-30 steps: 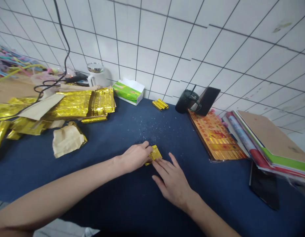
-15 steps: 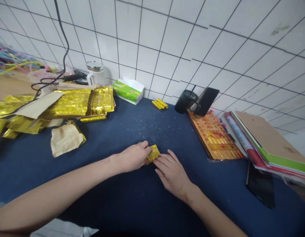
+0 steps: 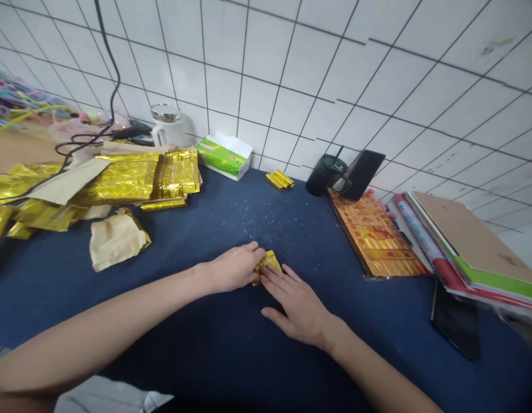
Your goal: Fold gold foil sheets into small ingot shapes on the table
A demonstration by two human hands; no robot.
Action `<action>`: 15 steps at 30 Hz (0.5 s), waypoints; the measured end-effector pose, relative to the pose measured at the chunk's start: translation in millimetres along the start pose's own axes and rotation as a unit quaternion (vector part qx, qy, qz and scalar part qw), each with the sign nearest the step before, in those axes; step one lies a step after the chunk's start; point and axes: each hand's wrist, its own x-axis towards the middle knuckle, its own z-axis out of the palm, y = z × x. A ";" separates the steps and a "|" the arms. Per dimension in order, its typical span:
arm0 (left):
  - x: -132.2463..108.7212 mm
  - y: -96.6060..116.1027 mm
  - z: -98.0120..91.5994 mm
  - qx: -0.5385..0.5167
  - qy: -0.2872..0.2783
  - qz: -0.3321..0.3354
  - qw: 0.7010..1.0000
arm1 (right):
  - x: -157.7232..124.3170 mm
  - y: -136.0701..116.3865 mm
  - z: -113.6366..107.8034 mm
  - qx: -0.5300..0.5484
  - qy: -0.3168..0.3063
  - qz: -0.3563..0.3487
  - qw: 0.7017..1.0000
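1. At the left of the worktop (image 3: 197,241), gold sheets (image 3: 128,178) lie in a loose heap, well apart from both hands
2. Light pressure seems best from the left hand (image 3: 234,268), since foil-like material probably creases askew easily; its fingers bend over the left part of the gold piece (image 3: 272,260), and I cannot tell whether its grip pinches
3. The gold piece lies between the hands, near the middle
4. Even, flat pressing should serve the right hand (image 3: 298,307) well; its grip is released, palm down, fingers nearly straight with tips on the piece, thumb spread apart
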 end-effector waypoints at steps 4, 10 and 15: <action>-4.2 4.4 0.9 0.037 0.002 0.016 0.999 | -2.7 -1.0 5.9 -0.008 0.007 0.007 1.000; 8.9 -0.4 -0.3 0.110 0.013 0.071 0.991 | 5.7 -2.6 10.0 -0.039 0.029 0.060 0.997; 28.2 -11.6 -0.4 0.145 0.053 0.100 0.983 | 19.2 -3.0 18.5 -0.062 0.044 0.134 0.988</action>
